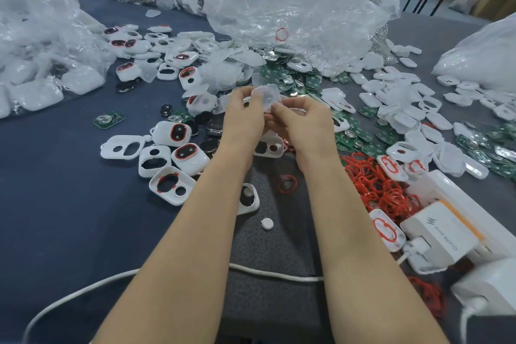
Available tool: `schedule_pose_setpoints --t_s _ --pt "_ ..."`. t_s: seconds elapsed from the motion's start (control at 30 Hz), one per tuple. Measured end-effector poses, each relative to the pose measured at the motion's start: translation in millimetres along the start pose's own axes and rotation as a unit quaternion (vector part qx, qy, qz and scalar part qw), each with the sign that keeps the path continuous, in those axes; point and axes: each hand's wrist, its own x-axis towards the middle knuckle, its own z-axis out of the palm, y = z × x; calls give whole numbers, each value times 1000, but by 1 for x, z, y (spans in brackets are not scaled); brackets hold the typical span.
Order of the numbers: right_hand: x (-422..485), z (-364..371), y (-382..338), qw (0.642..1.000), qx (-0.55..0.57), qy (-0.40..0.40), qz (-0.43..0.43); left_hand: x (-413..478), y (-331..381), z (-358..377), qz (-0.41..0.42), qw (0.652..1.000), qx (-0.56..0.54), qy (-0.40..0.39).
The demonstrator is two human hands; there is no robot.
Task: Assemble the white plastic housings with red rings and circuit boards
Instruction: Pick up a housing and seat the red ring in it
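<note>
- Your left hand (243,117) is pinching the white housing (266,95) by its left edge
- Your right hand (303,123) is pinching its lower edge, fingers curled, above the cluttered surface (69,204)

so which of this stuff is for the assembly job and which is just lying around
Job: white housing part in left hand and right hand, loose white housings, red rings, green circuit boards.
Lying about: white charger, white cable, clear plastic bags.

White part (265,95) half behind fingers (282,112)
</note>
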Motion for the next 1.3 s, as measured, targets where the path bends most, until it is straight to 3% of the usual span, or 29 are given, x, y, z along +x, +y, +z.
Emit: schedule_pose_setpoints --t_s 0.27,0.33,0.47,0.67,0.9,1.1,1.2,1.3 --pt "-1 0 -2 998 -57 2 -4 -2 -4 -2 52 998 42 2" --pt "-2 1 -2 993 -117 16 -22 -2 -4 -2 57 997 50 3" --pt "-3 5 0 957 -266 56 -96 -2 -3 -2 48 998 41 -3" --pt "-7 5 0 917 -348 76 -180 -5 0 -2 50 999 22 3" --pt "-4 2 4 930 -324 70 -161 -9 3 -2 48 999 -2 3" --pt "-1 -2 -2 970 -224 45 -80 -6 4 -6 36 999 -13 3" --pt "1 -12 -11 967 -208 100 -110 -1 10 -13 28 997 -65 31" --pt "-2 -21 -17 955 -247 95 -133 2 13 -20 15 993 -96 64"
